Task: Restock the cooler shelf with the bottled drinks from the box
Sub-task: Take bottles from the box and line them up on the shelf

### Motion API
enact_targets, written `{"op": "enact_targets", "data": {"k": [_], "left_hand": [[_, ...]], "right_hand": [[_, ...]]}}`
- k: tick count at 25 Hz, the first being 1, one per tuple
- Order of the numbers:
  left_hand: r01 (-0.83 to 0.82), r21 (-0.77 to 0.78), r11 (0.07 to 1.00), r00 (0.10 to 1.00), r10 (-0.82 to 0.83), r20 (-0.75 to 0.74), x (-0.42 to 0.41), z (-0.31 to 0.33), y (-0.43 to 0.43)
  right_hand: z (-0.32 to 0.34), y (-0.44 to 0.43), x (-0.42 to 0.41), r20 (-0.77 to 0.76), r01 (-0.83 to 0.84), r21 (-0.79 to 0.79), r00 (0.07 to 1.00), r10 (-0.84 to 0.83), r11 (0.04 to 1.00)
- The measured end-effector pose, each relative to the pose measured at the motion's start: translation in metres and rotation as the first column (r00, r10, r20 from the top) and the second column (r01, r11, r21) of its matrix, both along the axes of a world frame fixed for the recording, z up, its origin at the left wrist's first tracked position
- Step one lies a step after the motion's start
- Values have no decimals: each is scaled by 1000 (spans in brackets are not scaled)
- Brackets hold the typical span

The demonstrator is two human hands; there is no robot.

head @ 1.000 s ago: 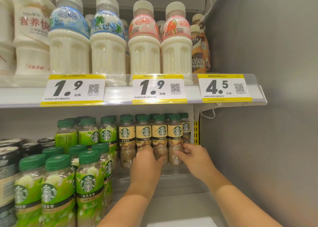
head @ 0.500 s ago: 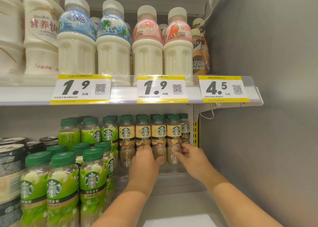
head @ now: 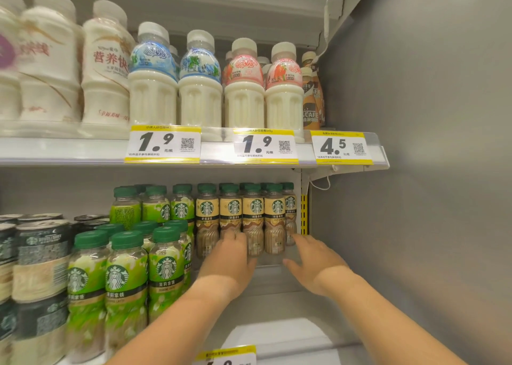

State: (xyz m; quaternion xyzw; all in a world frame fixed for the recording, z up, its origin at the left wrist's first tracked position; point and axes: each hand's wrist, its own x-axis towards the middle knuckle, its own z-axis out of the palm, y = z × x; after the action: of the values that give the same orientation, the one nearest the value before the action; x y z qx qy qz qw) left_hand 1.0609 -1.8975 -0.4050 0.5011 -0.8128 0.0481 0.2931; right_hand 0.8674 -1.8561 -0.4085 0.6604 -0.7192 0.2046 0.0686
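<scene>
A row of tan-label coffee bottles (head: 274, 218) with green caps stands at the back right of the lower cooler shelf (head: 277, 303). My left hand (head: 230, 256) reaches in, its fingers flat against the fronts of the second and third bottles, not wrapped around either. My right hand (head: 313, 262) hovers just right of the row with fingers spread and nothing in it; its fingertip is close to the rightmost bottle. No box is in view.
Green-label bottles (head: 166, 270) fill the shelf left of my arms, with dark cans (head: 41, 254) further left. White milk-drink bottles (head: 199, 93) stand on the upper shelf above yellow price tags (head: 163, 144). The grey cooler wall (head: 415, 198) closes the right side.
My right hand has come off the rightmost tan bottles and opened, drawing back slightly. My left hand stays against the row. The view has shifted to the left.
</scene>
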Motion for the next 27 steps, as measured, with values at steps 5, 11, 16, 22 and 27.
{"op": "enact_targets", "data": {"k": [5, 11, 16, 22, 27], "left_hand": [[-5, 14, 1000, 954, 1, 300, 27, -9, 46], [53, -22, 998, 915, -39, 401, 57, -24, 89], [151, -95, 984, 898, -96, 430, 96, -58, 129], [293, -159, 943, 884, -204, 420, 157, -128, 183], [407, -98, 908, 852, -339, 400, 196, -235, 211]], "right_hand": [[-7, 46, 16, -169, 17, 44, 986, -9, 999], [-18, 104, 48, -268, 45, -64, 961, -61, 997], [-57, 170, 82, -211, 53, -78, 975, -68, 996], [-143, 249, 123, -193, 53, -69, 979, -65, 996], [-233, 285, 137, -200, -7, 31, 980, 13, 1000]]}}
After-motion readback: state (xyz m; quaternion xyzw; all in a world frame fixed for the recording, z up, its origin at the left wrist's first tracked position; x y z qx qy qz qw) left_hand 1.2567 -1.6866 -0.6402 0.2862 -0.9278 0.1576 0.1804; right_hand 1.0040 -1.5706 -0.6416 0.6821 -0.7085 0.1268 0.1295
